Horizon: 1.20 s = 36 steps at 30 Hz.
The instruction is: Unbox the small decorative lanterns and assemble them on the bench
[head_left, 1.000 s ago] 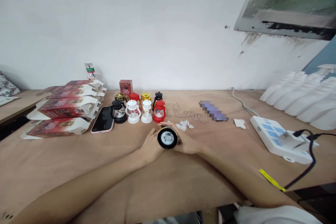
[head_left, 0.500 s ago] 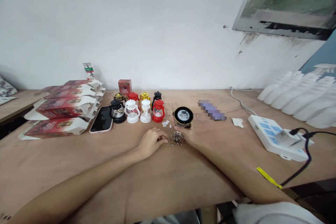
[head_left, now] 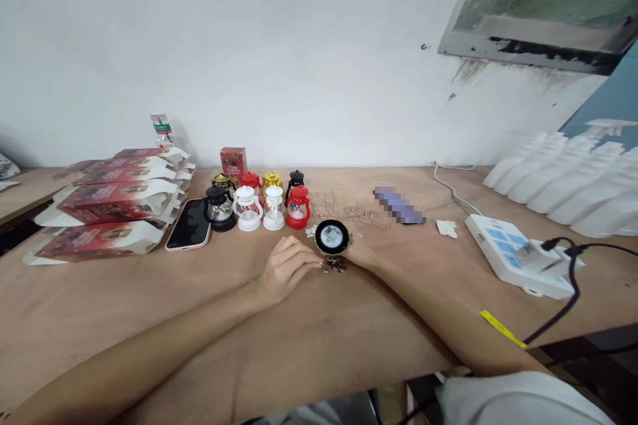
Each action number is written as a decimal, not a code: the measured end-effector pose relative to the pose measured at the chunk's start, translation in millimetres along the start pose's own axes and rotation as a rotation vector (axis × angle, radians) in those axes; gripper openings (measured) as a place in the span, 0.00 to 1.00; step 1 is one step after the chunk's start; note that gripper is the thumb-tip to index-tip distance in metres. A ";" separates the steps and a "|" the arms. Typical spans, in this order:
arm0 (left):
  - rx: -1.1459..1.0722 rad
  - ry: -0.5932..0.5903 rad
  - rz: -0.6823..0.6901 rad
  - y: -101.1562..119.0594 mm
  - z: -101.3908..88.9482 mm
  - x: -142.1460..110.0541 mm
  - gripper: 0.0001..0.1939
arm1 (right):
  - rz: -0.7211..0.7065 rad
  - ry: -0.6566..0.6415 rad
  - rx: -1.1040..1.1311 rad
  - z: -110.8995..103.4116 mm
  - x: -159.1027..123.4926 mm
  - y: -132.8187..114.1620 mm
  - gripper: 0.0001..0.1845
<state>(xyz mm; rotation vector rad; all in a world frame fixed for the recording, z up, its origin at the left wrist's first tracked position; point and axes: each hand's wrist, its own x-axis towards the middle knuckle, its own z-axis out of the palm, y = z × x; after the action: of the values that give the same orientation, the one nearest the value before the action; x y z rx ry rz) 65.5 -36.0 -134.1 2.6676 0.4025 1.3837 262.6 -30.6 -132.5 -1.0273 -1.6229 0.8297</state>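
My right hand (head_left: 359, 251) is closed around a small lantern (head_left: 331, 250), tipped so that its black-rimmed round base faces me. A pale disc with a small dark part shows inside the base. Under the lantern lies a pile of small shiny discs that look like button cells (head_left: 337, 267), partly covered by it. My left hand (head_left: 290, 270) is at the pile's left edge, thumb and fingertips pinched together; whatever sits between them is too small to make out. White paper bits (head_left: 310, 232) lie just behind the lantern.
Several mini lanterns (head_left: 248, 209) stand in rows at centre left, beside a phone (head_left: 188, 226) and stacked red boxes (head_left: 107, 239). Thin wire pieces (head_left: 349, 214) lie behind my right hand. Rightward are a purple blurred object (head_left: 401, 206), a power strip (head_left: 498, 252) and white spray bottles (head_left: 563, 179).
The lantern in my right hand has moved left and closer to me, over the pile of discs. My left hand's fingers have come together in a pinch beside it.
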 end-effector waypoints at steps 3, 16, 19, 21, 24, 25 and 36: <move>0.127 0.017 0.186 4.6 -0.9 -3.2 0.09 | -0.055 -0.066 -0.020 3.3 -2.8 -4.4 0.11; 0.450 0.001 0.256 21.5 -43.2 45.2 0.05 | -0.056 -0.167 0.108 16.9 -7.6 -4.5 0.15; 0.435 -0.079 0.260 18.3 -44.8 46.2 0.08 | -0.042 -0.180 0.145 17.9 -7.9 -6.1 0.18; 0.424 -0.101 0.267 17.8 -45.0 46.0 0.09 | -0.036 -0.182 0.150 18.2 -8.1 -6.5 0.19; 0.407 -0.114 0.264 17.8 -45.6 46.1 0.10 | -0.032 -0.172 0.146 18.5 -8.3 -6.1 0.20; 0.402 -0.116 0.269 17.7 -45.9 46.3 0.10 | -0.034 -0.168 0.144 18.6 -8.2 -5.9 0.20; 0.409 -0.088 0.306 13.8 -47.7 46.3 0.10 | -0.088 -0.094 0.095 18.4 -8.6 -1.8 0.20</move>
<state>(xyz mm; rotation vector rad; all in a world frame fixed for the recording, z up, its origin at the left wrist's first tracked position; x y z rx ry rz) 54.6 -37.3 -67.2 3.2259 0.3043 1.3745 245.6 -39.9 -139.0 -0.8556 -1.6791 0.8986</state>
